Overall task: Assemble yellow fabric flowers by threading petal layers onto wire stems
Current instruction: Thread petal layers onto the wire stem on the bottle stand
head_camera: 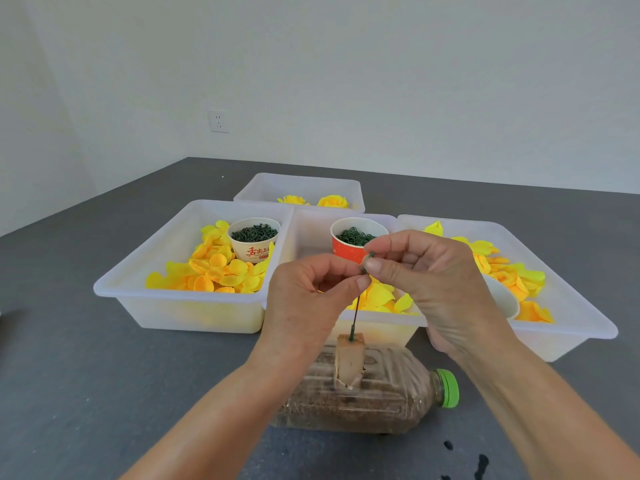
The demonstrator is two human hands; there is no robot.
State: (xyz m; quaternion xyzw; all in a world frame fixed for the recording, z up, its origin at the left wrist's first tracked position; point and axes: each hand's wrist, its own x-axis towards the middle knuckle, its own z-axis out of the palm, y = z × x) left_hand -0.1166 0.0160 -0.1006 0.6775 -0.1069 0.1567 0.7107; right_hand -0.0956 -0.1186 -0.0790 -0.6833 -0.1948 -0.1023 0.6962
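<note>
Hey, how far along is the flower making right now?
Done: two finished yellow flowers lie in the far tray. In hand: the left hand and right hand pinch a small green piece at the top of a wire stem standing in a block on the bottle; no petals are on it yet. Left: loose petals fill the near trays, so many flowers remain.

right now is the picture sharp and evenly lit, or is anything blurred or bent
Head view: soft, even light, no glare, only faint shadows under the bins; both hands and the wire stem look sharp; the wide lens bows the table's far edge.
</note>
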